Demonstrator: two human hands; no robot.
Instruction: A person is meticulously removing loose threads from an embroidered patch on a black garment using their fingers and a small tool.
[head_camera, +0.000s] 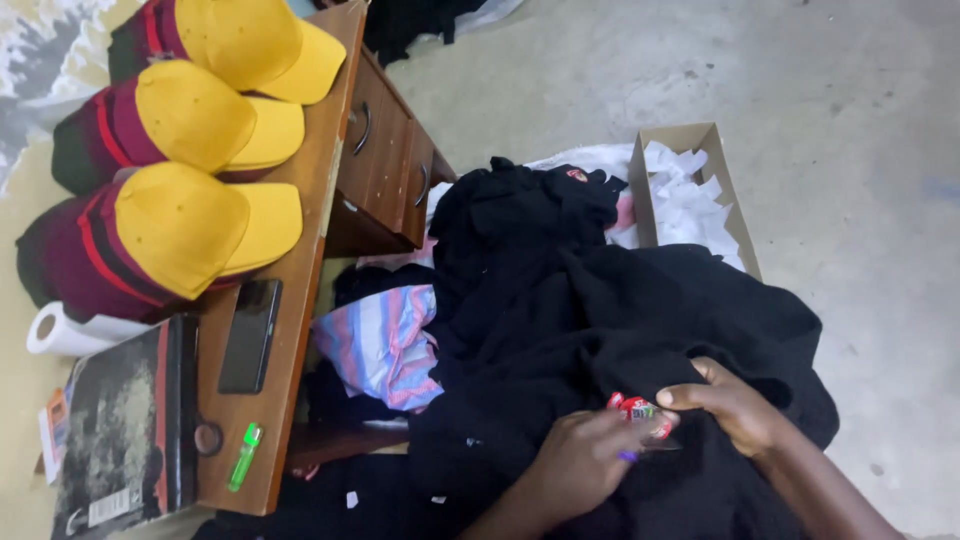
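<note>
My left hand (580, 465) and right hand (735, 405) are close together over a heap of black cloth (620, 310) in front of me, fingertips nearly meeting. Between them I pinch a small red tag (637, 409) that sits on the cloth; my right thumb and forefinger close on its right end, and my left fingers curl around its lower left side. A bit of purple shows just under my left fingers, but I cannot tell what it is. The black cloth spreads wide under both hands and piles up toward the far side.

To the left of the pile lies a folded cloth striped in pink, blue and white (385, 345), partly tucked under the black. Beyond the pile an open cardboard box (735, 215) holds white paper scraps (685, 195) and stands on the grey concrete floor (850, 100).

On my left stands a wooden desk (300, 300) with drawers. On it, three yellow caps (200, 225) sit in a row on dark red striped forms, with a black phone (250, 335) near them, a green lighter (244, 455) near the edge, a dark box (125, 425) and a roll of white paper (60, 330) beside it.
</note>
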